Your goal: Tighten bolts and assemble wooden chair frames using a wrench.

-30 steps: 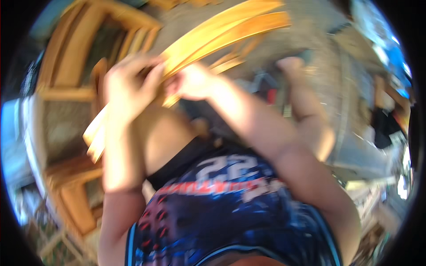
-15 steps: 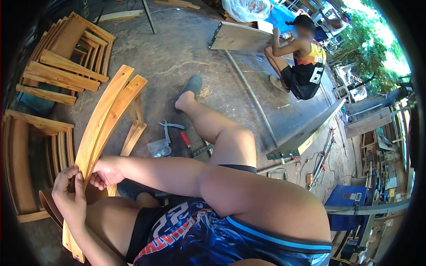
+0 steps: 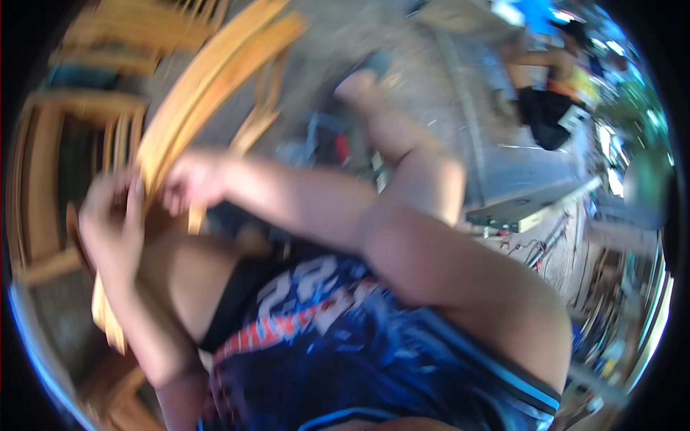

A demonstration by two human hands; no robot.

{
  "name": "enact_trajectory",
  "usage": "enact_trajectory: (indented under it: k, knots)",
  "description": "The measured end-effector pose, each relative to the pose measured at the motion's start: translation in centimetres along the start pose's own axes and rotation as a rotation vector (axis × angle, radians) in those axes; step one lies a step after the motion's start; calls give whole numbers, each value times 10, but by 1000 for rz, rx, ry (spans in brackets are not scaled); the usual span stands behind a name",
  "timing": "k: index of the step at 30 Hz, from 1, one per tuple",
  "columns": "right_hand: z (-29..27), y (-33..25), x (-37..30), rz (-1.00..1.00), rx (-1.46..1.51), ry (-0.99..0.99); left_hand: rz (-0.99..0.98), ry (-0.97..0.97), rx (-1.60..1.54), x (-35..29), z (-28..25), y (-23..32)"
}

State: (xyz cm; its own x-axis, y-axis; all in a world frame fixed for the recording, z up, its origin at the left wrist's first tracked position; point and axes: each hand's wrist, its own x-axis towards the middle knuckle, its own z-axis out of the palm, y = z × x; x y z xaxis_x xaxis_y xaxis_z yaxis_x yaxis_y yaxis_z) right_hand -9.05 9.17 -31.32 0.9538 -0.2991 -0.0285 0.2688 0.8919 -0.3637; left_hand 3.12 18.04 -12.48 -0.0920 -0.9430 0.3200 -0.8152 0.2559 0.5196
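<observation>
Two curved, light-brown wooden slats (image 3: pixel 190 100), side by side, rise from my lap toward the top of the picture. Around their lower part my left hand (image 3: pixel 111 219) is closed, thumb against the near edge. Right beside it, at the slats' other edge, my right hand (image 3: pixel 190 179) has its fingers curled in. Motion blur hides what is between those fingers. Other wooden pieces (image 3: pixel 259 129) of the same colour stand behind the slats and seem joined to them. Below my hands the slats' lower end (image 3: pixel 108 316) shows past my left forearm.
Wooden frames (image 3: pixel 39 187) stand stacked at the left, with more at the upper left (image 3: pixel 136 25). A red-handled tool (image 3: pixel 341 147) lies on the floor by my leg. A long panel (image 3: pixel 532 205) is at the right. Another person (image 3: pixel 550 108) squats at the upper right.
The whole view has swung and blurred, so the surroundings sit higher and farther right, with the lower left newly showing. Both hands keep their places on the slats.
</observation>
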Motion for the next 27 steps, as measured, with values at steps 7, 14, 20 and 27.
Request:
enact_trajectory:
  k: [7,14,20,27]
  knots:
    - [34,-24,4,58,1,40,-114,5,165,-9,-21,32]
    - [5,-41,-9,42,-151,-79,-53,102,-88,-4,-2,20]
    - [16,-21,-5,-21,-79,-65,3,124,-105,-5,-6,16]
    - [7,-37,5,118,-44,-291,18,130,-128,3,1,13]
